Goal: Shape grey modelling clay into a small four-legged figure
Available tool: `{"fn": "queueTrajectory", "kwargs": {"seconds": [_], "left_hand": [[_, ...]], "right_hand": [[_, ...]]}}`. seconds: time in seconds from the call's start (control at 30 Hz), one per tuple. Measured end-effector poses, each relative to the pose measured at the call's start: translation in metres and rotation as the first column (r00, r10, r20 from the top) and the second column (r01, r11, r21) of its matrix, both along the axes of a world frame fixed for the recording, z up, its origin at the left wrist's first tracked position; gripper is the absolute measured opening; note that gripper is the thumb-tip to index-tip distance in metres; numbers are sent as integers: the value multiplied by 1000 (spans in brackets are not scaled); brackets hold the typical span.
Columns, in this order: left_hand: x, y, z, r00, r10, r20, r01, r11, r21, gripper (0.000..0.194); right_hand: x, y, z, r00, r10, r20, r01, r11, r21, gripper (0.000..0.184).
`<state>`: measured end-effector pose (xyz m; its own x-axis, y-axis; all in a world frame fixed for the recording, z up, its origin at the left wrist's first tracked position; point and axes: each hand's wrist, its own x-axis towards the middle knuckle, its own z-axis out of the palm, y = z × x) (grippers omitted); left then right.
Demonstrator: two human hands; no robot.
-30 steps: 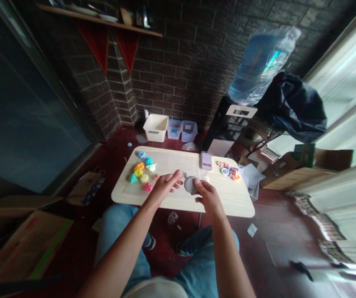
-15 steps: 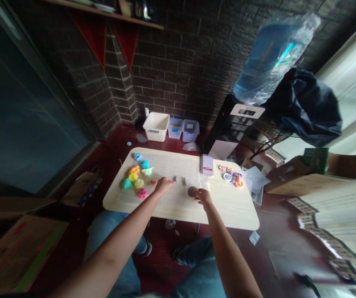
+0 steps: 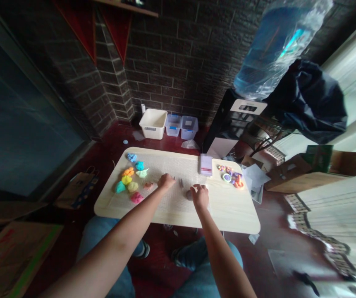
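My left hand point(image 3: 166, 181) rests on the mat of the low pale table point(image 3: 233, 207), fingers curled around the end of a small thin tool point(image 3: 174, 179). A second thin tool point(image 3: 181, 182) lies just to its right. My right hand point(image 3: 200, 195) sits over a grey clay lump point(image 3: 189, 194), fingers bent down onto it, and only the lump's left edge shows. Several coloured clay lumps point(image 3: 128, 181) lie on the table to the left of my left hand.
A small white card box point(image 3: 206, 164) and a cluster of coloured clay rings point(image 3: 232, 177) lie at the table's far right. White and clear bins point(image 3: 153, 123) stand by the brick wall. A water dispenser point(image 3: 236, 120), cardboard boxes point(image 3: 314, 169) and papers are at right, a paper bag point(image 3: 74, 190) at left.
The view has shifted and the table looks farther away. My left hand closed from spread fingers and went to the thin tool. My right hand came down over the grey lump, hiding most of it.
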<state>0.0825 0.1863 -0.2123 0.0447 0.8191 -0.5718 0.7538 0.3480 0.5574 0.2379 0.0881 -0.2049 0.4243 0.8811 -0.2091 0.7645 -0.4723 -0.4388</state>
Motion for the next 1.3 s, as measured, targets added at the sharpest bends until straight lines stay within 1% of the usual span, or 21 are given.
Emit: {"fn": "queueTrajectory", "kwargs": {"seconds": [0.1,0.23,0.3,0.4,0.5,0.57,0.63,0.7,0.77,0.83,0.87,0.9,1.0,1.1,1.13,1.17,1.27,1.3], "left_hand": [[1,-2,-2,994,-3,113,9,999,-46,37],[1,-10,-2,977,5,215,12,997,-77,36],[-2,-14,0,975,4,222,13,997,-73,36],[-10,-18,4,985,-10,172,17,999,-40,36],[-20,-21,9,996,-38,77,36,999,23,36],[-24,-23,15,998,-61,33,58,994,90,35],[-27,-26,23,994,-101,35,92,977,191,36],[-31,-30,37,980,-182,82,147,936,319,34],[-35,-39,56,938,-314,147,222,869,442,32],[-41,-51,76,873,-454,176,294,780,553,39],[-44,-58,85,848,-501,171,310,732,606,41],[-48,-66,95,831,-534,153,319,684,656,39],[-58,-84,116,806,-588,67,330,540,774,23],[-68,-95,132,777,-630,-8,345,415,842,12],[-71,-98,136,762,-646,-45,353,356,865,12],[-73,-100,141,746,-659,-97,362,279,890,12],[-80,-107,153,714,-641,-281,371,6,929,13],[-82,-109,157,711,-624,-324,370,-60,927,12]], "right_hand": [[-12,18,3,993,95,67,-97,995,20,29],[-29,40,2,980,162,115,-161,987,-14,32],[-35,46,0,976,180,121,-178,984,-27,33],[-38,48,2,976,194,103,-194,981,-17,33],[-35,43,9,970,241,37,-242,970,26,30],[-32,36,19,954,298,-18,-296,952,78,28],[-28,27,32,932,358,-58,-347,926,152,23],[-25,16,48,911,407,-72,-380,894,237,19],[-24,4,66,893,443,-76,-399,859,319,20],[-25,-7,85,875,476,-82,-413,825,386,16],[-25,-13,94,865,495,-88,-421,808,412,12],[-26,-17,103,853,513,-94,-428,792,436,8],[-29,-31,126,817,563,-127,-441,751,492,2],[-31,-42,143,778,600,-187,-437,730,525,9],[-32,-46,148,765,609,-210,-434,729,530,12],[-32,-49,152,754,615,-230,-432,729,531,15],[-34,-57,164,727,629,-275,-433,731,528,15],[-35,-59,167,721,632,-285,-433,732,527,14]]}}
